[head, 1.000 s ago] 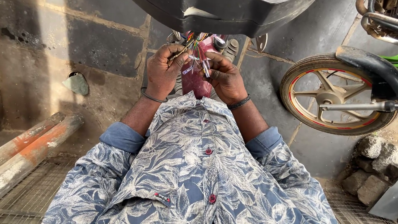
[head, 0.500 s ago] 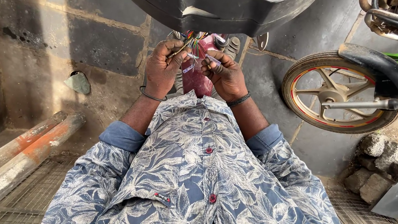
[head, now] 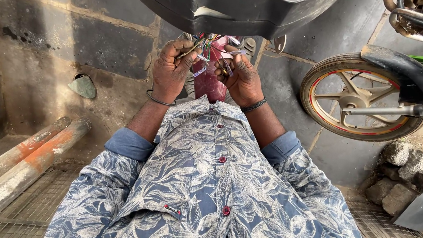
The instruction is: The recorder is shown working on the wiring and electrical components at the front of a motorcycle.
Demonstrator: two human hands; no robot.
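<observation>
You get soft, even daylight, sharp at centre. Deep shadow under the dark housing (head: 232, 3) at 12 o'clock; wide-angle stretch at edges, corners possibly slightly soft.

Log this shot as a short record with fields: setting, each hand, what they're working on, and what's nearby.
setting: concrete floor, seen from above
left hand: fingers pinch coloured wires
right hand: fingers on the same wires
above hands: dark housing the wires hang from
below hands: red part, partly hidden
right side: motorbike wheel, stones
left side: two pipes on a metal grate
</observation>
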